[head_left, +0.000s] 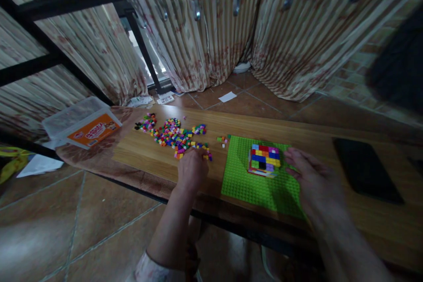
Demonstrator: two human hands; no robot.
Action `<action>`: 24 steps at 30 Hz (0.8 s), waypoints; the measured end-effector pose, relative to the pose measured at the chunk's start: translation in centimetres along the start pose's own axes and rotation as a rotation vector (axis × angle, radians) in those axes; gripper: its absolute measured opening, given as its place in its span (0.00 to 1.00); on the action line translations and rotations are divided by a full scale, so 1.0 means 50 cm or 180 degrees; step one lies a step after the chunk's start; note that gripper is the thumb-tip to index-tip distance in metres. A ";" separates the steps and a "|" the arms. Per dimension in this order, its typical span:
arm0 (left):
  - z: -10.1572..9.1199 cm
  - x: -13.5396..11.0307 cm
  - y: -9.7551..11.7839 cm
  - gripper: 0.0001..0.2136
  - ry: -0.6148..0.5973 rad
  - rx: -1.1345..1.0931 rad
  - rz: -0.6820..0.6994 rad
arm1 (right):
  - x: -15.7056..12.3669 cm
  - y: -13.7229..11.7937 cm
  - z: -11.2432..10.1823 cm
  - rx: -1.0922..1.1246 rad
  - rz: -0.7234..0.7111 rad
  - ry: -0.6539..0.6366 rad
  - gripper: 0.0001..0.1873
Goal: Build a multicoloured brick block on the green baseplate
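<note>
A green studded baseplate (251,185) lies on the wooden table (148,152). On it stands a small block built of many-coloured bricks (264,159). My right hand (312,178) rests flat on the plate's right side, fingers stretched out toward the block and just short of it. My left hand (192,168) is curled at the near end of a scattered pile of small loose bricks (172,134), its fingertips pinched down among them. What they hold is hidden.
A clear plastic box with an orange label (84,125) sits at the table's left end. A black flat rectangle (365,169) lies at the right. A few stray bricks (224,139) lie by the plate's far corner. Curtains and a tiled floor lie behind.
</note>
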State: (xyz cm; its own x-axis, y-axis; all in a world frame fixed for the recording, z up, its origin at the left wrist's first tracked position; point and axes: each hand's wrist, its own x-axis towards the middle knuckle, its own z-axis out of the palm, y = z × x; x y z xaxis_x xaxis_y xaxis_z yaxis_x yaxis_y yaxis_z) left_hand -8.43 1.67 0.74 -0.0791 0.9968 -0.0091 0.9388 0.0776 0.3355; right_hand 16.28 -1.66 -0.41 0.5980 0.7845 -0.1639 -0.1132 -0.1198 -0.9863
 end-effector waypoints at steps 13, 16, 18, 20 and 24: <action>0.006 0.006 0.009 0.14 -0.0040 0.0044 0.0004 | -0.002 -0.013 -0.005 0.0117 0.0045 0.0043 0.17; -0.013 0.008 0.000 0.13 -0.0076 -0.0299 -0.0076 | -0.002 -0.013 -0.007 0.0103 0.0071 0.0025 0.17; -0.031 0.013 -0.018 0.13 -0.0026 -0.0540 -0.0221 | -0.003 -0.015 -0.009 0.0122 0.0118 0.0015 0.18; -0.049 0.018 -0.043 0.12 0.0122 -0.0621 -0.0398 | -0.006 -0.017 -0.009 0.0121 0.0142 0.0005 0.18; -0.073 0.022 -0.094 0.11 0.0284 -0.0444 -0.0637 | -0.010 -0.020 -0.006 0.0061 0.0189 0.0030 0.18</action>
State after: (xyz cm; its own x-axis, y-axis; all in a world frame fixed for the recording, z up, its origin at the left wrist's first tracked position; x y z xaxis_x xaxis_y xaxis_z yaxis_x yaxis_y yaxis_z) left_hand -14.14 2.33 2.60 -0.2938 0.9558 -0.0073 0.8467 0.2638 0.4621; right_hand 16.34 -2.14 0.67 0.5972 0.7706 -0.2225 -0.1639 -0.1543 -0.9743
